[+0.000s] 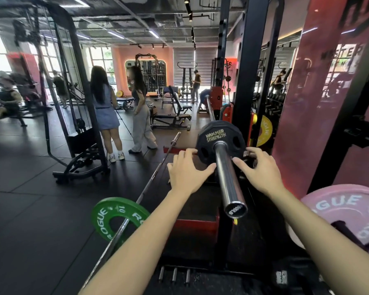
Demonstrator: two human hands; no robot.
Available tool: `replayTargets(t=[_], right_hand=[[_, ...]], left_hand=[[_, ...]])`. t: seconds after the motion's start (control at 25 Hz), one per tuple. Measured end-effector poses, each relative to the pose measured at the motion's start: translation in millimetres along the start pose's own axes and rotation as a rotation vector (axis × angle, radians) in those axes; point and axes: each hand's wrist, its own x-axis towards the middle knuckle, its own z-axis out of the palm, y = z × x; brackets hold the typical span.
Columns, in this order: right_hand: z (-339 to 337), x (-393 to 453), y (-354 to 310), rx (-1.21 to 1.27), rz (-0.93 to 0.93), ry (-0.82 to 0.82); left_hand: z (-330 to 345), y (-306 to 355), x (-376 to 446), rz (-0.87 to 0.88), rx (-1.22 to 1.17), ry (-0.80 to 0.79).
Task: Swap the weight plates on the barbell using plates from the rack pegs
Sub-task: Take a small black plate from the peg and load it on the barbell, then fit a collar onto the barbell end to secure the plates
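At the far left a seated person is blurred and cut off by the frame edge. Low on the floor (30,188) lies a second bar (149,177) carrying a green Rogue plate (107,218), its lettering partly covered by the left forearm. The left hand (186,173) reaches to the lower left rim of the black Hammer Strength plate (218,141), fingers spread and lightly bent, fingertips on the rim; whether they hook behind it cannot be told. That plate sits on the barbell sleeve (227,177), which points at the camera from the black rack upright (243,81). The right hand (258,169) curls its fingers at the plate's right edge, fingertips hidden behind it. A yellow plate (265,130) is half hidden by the upright. At bottom right, a pink Rogue plate (345,211) is cut off by the frame.
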Motion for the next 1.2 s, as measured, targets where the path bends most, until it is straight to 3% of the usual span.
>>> replayTargets(t=[0.2,0.56,0.84,1.2], right_hand=[[-27,-65,-20,-0.01,0.023,-0.001],[-92,-153,-32,-0.041,-0.006,-0.019],[-202,-223,5,-0.177,-0.056,0.003],[-331,-285,80,-0.305,0.051,0.167]], left_hand=[[-33,10,-56,0.077,0.014,-0.109],[-77,53,-139,0.105,0.096,-0.071],[-81,148,-214,0.179,0.167,-0.015],[-33,285,-283,0.33,0.129,-0.114]])
